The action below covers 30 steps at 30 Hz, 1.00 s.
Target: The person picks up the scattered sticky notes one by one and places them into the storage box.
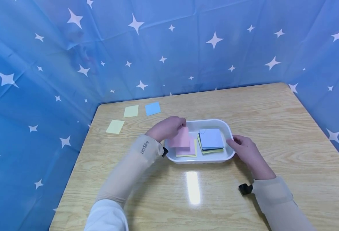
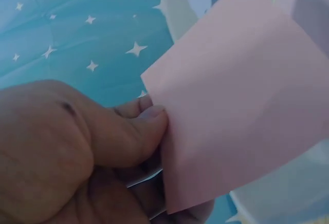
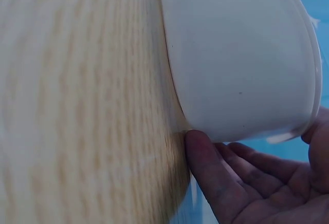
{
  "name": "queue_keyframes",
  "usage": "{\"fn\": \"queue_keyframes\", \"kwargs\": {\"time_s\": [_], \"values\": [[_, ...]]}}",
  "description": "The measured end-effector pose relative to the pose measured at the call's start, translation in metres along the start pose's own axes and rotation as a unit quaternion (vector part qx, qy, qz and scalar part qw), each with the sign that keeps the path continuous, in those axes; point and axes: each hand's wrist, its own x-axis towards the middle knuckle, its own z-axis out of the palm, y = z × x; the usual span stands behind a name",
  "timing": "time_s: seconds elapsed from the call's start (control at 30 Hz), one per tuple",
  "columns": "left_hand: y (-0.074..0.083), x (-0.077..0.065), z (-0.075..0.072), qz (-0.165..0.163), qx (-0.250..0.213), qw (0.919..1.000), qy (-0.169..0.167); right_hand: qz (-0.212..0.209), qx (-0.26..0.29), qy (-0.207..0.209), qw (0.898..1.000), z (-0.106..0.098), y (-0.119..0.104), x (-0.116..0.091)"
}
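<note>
My left hand [image 1: 167,127] pinches a pink sticky note [image 1: 181,138] by its edge, over the left end of a white plastic tray [image 1: 184,161]. In the left wrist view, the thumb presses on the edge of that note [image 2: 236,90]. Below it in the tray lies a small pile with a pinkish-purple note [image 1: 186,151] on top and a yellow edge showing. Beside that pile sits a stack of blue notes [image 1: 211,138] with dark and yellow-green ones underneath. My right hand [image 1: 245,150] grips the tray's right end, thumb at the rim and fingers against the outer wall [image 3: 236,59].
Two pale yellow notes [image 1: 131,111] and one blue note [image 1: 152,108] lie apart on the wooden table [image 1: 273,128] at the back left. A blue star-patterned curtain [image 1: 186,48] hangs behind and along the sides of the table.
</note>
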Motion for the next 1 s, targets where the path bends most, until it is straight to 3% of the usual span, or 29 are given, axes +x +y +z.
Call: {"fn": "queue_keyframes", "kwargs": {"time_s": [0.33,1.0], "values": [[0.002,0.012,0.017,-0.011,-0.001,0.9986,-0.052,0.002,0.007,-0.005,1.0,0.0,0.001,0.001],[0.003,0.019,0.03,-0.022,-0.005,0.9976,-0.066,0.006,0.0,-0.007,1.0,0.0,0.001,0.001]]}}
